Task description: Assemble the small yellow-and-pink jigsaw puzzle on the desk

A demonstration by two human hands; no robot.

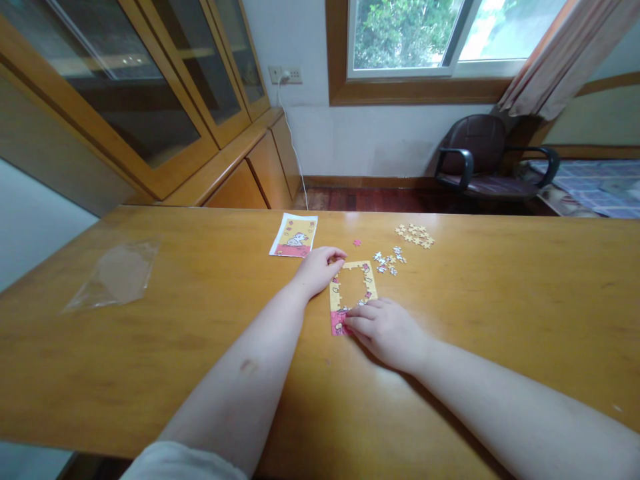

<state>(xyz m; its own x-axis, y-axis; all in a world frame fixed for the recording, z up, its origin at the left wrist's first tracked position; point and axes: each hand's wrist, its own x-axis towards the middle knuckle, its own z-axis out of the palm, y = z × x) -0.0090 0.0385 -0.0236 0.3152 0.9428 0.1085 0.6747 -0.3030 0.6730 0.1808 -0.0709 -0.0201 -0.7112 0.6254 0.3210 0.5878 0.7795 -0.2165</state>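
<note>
A partly assembled jigsaw puzzle [371, 283] lies flat on the wooden table, a yellow and pink border around a gap through which the tabletop shows. My left hand [317, 272] is closed, its curled fingertips at the puzzle's upper left corner. Over the pink lower part, my right hand [387, 330] presses its bunched fingers on the puzzle and covers the lower right corner. Beyond the puzzle sit several white-patterned loose pieces [383, 269], several yellow pieces [416, 235] and a single pink piece [357, 243]. A picture card [295, 233] showing a white cartoon figure lies past my left hand.
A clear plastic bag [120, 273] lies on the left of the table [200, 360]. Glass-doored cabinets [150, 87] stand at the far left. Past the table's far edge are a dark armchair [480, 150], a window [410, 40] and a white cord [295, 143] plugged into the wall.
</note>
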